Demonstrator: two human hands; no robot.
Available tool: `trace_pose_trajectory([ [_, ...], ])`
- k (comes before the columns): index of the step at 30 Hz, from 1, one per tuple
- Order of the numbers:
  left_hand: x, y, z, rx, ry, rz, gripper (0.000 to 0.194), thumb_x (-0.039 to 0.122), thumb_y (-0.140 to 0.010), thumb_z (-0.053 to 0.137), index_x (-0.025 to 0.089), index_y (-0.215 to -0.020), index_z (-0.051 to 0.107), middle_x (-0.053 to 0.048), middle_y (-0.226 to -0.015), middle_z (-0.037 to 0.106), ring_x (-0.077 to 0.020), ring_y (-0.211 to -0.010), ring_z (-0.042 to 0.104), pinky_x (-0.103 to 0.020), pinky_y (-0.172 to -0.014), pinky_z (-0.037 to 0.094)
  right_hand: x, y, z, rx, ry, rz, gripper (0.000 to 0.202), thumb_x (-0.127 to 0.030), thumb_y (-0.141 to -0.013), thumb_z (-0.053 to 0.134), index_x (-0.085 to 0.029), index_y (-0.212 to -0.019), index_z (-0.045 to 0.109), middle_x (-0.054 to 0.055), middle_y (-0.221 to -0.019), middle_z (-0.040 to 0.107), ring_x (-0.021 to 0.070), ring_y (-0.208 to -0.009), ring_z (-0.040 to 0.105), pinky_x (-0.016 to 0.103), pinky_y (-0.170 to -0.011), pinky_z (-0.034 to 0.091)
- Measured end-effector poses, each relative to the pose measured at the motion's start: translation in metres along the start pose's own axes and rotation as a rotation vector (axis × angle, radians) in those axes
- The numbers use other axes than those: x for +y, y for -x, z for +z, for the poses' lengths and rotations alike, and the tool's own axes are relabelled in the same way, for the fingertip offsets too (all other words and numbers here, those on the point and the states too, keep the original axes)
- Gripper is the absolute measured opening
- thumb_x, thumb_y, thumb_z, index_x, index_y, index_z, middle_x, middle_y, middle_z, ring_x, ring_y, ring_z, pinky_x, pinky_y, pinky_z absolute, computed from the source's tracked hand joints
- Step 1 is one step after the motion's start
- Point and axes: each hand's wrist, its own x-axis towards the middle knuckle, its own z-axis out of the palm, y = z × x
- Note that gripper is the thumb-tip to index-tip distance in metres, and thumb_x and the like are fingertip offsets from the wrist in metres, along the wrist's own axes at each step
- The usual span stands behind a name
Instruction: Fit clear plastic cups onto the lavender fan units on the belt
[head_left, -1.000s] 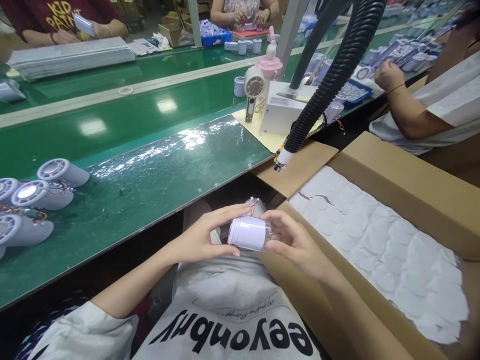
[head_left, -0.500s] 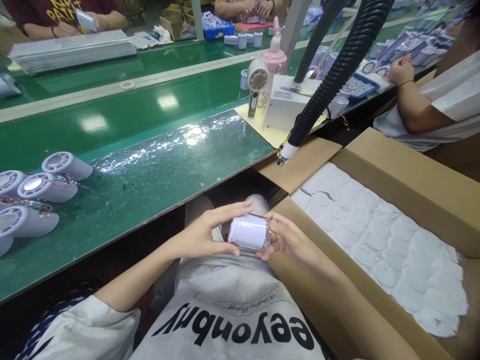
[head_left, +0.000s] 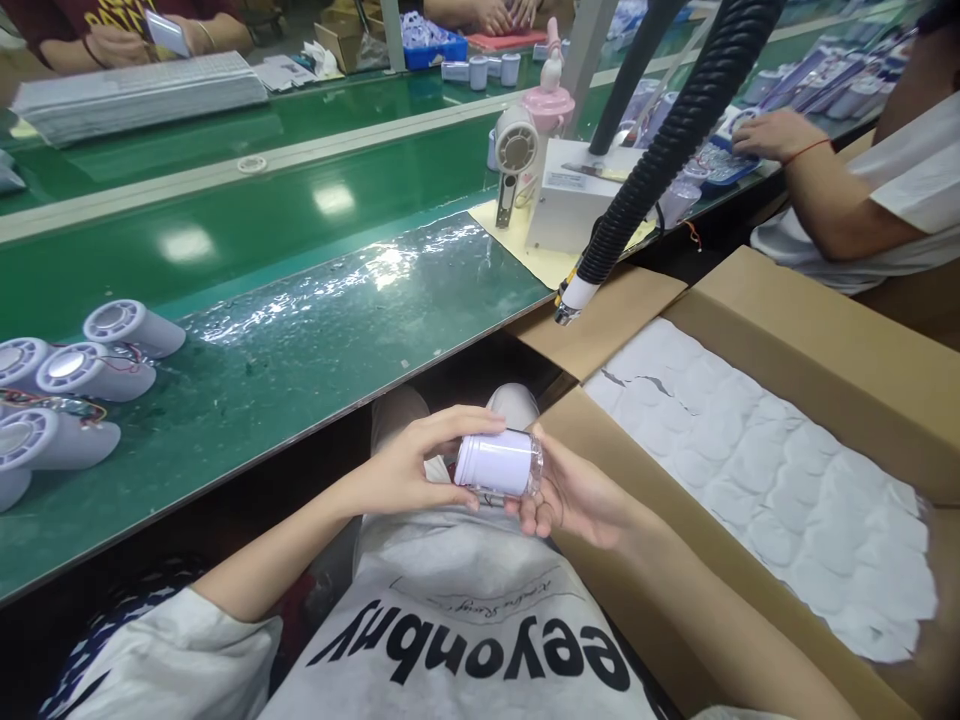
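Observation:
A pale lilac cylinder (head_left: 496,463) lies sideways between my two hands, above my lap. My left hand (head_left: 420,462) grips its ringed left end, with the thumb below and the fingers over the top. At its right end, where clear plastic and some wiring show, my right hand (head_left: 574,490) cups it from the side and below. Several similar lilac cylinders (head_left: 97,372) with red wires rest on the green bench at the left.
A black ribbed hose (head_left: 652,150) hangs over the right bench edge, near a grey-white box (head_left: 574,205) and a handheld fan (head_left: 516,150). An open carton (head_left: 817,330) holding white wrapped items stands at the right. Other people work across the bench and at the right.
My right hand's fingers have loosened and shifted lower around the cylinder's right end. The person at the right has moved a hand left, over the blue tray.

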Motion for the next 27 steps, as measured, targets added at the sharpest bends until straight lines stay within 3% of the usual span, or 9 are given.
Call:
trace_pose_trajectory([
  [3, 0.005, 0.001, 0.004, 0.020, 0.006, -0.069, 0.066, 0.017, -0.070, 0.079, 0.029, -0.130, 0.054, -0.009, -0.131, 0.056, -0.0266, -0.121, 0.055, -0.035, -0.097, 0.051, 0.005, 0.000, -0.003, -0.038, 0.053, -0.001, 0.072, -0.071, -0.092, 0.030, -0.008, -0.096, 0.067, 0.009, -0.068, 0.069, 0.0133, -0.052, 0.067, 0.017, -0.046, 0.054],
  [6, 0.010, 0.003, 0.008, 0.047, 0.104, -0.189, 0.061, 0.020, -0.074, 0.076, 0.026, -0.130, 0.052, -0.009, -0.127, 0.057, -0.0225, -0.110, 0.061, -0.031, -0.091, 0.053, 0.012, 0.003, -0.005, -0.004, 0.236, -0.255, 0.070, -0.075, -0.087, 0.039, -0.014, -0.115, 0.060, 0.012, -0.090, 0.071, 0.0181, -0.068, 0.070, 0.026, -0.059, 0.059],
  [8, 0.011, 0.004, 0.010, 0.059, 0.199, -0.259, 0.060, 0.022, -0.077, 0.074, 0.026, -0.131, 0.051, -0.008, -0.123, 0.060, -0.0211, -0.104, 0.064, -0.030, -0.088, 0.054, 0.015, 0.006, -0.007, 0.109, 0.473, -0.586, 0.059, -0.061, -0.084, 0.062, -0.025, -0.129, 0.052, 0.012, -0.124, 0.062, 0.0235, -0.102, 0.066, 0.036, -0.085, 0.057],
  [10, 0.010, 0.005, 0.011, 0.056, 0.279, -0.302, 0.061, 0.023, -0.078, 0.073, 0.027, -0.134, 0.049, -0.008, -0.121, 0.062, -0.0212, -0.103, 0.065, -0.031, -0.087, 0.055, 0.015, 0.009, -0.009, 0.175, 0.773, -0.866, 0.051, -0.036, -0.082, 0.075, -0.033, -0.129, 0.054, 0.006, -0.144, 0.048, 0.0260, -0.128, 0.050, 0.044, -0.106, 0.043],
  [12, 0.008, 0.006, 0.010, 0.045, 0.323, -0.309, 0.066, 0.022, -0.077, 0.074, 0.028, -0.137, 0.046, -0.008, -0.127, 0.061, -0.0226, -0.107, 0.064, -0.033, -0.090, 0.054, 0.014, 0.011, -0.011, 0.163, 0.963, -0.957, 0.047, -0.022, -0.082, 0.074, -0.035, -0.125, 0.060, 0.003, -0.146, 0.045, 0.0270, -0.132, 0.045, 0.046, -0.110, 0.040],
  [14, 0.006, 0.005, 0.009, 0.035, 0.320, -0.280, 0.075, 0.018, -0.072, 0.078, 0.030, -0.139, 0.046, -0.008, -0.138, 0.054, -0.0247, -0.117, 0.060, -0.035, -0.097, 0.051, 0.013, 0.010, -0.012, 0.133, 0.898, -0.892, 0.048, -0.022, -0.084, 0.072, -0.035, -0.128, 0.058, 0.004, -0.141, 0.051, 0.0260, -0.125, 0.052, 0.043, -0.102, 0.049],
  [17, 0.005, 0.004, 0.007, 0.005, 0.327, -0.259, 0.077, 0.014, -0.071, 0.078, 0.031, -0.139, 0.047, -0.008, -0.145, 0.049, -0.0255, -0.124, 0.056, -0.038, -0.105, 0.046, 0.013, 0.008, -0.013, 0.084, 0.607, -0.741, 0.055, -0.031, -0.083, 0.075, -0.035, -0.133, 0.054, 0.004, -0.130, 0.060, 0.0230, -0.110, 0.063, 0.035, -0.088, 0.057],
  [23, -0.001, 0.006, 0.007, -0.020, 0.447, -0.308, 0.076, 0.012, -0.076, 0.074, 0.033, -0.142, 0.044, -0.007, -0.139, 0.055, -0.0241, -0.124, 0.057, -0.038, -0.106, 0.046, 0.013, 0.011, -0.012, 0.127, 0.561, -0.616, 0.052, -0.031, -0.076, 0.082, -0.039, -0.124, 0.063, -0.001, -0.112, 0.070, 0.0166, -0.090, 0.069, 0.026, -0.080, 0.057],
  [27, -0.004, 0.007, 0.007, -0.012, 0.421, -0.328, 0.077, 0.012, -0.074, 0.075, 0.032, -0.142, 0.044, -0.007, -0.135, 0.059, -0.0244, -0.121, 0.059, -0.037, -0.105, 0.047, 0.012, 0.010, -0.009, 0.149, 0.477, -0.545, 0.054, -0.036, -0.074, 0.083, -0.037, -0.124, 0.063, -0.001, -0.111, 0.071, 0.0171, -0.090, 0.069, 0.026, -0.079, 0.056],
])
